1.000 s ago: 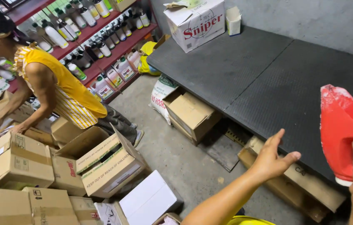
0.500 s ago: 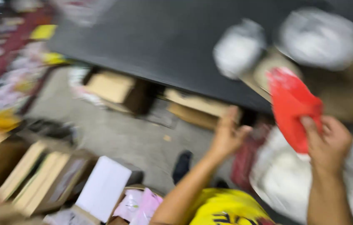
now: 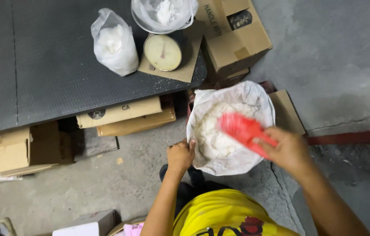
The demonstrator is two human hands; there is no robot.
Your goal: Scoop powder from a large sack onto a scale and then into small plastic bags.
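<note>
Grey concrete floor, left hand (image 3: 179, 156) pinching white sack (image 3: 202, 98) rim, right hand (image 3: 286, 150) grip closed on blurred red scoop (image 3: 241, 130).

Dial scale (image 3: 163, 52), tied bag (image 3: 114, 43), boxes (image 3: 235, 35)

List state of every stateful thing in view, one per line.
white sack: open, holds white powder
red scoop: inside the sack mouth, held by the right hand
left hand: gripping the sack rim
small plastic bag: filled, top gathered, on the dark table
dial scale: loaded with an open bag
cardboard box: closed
</note>
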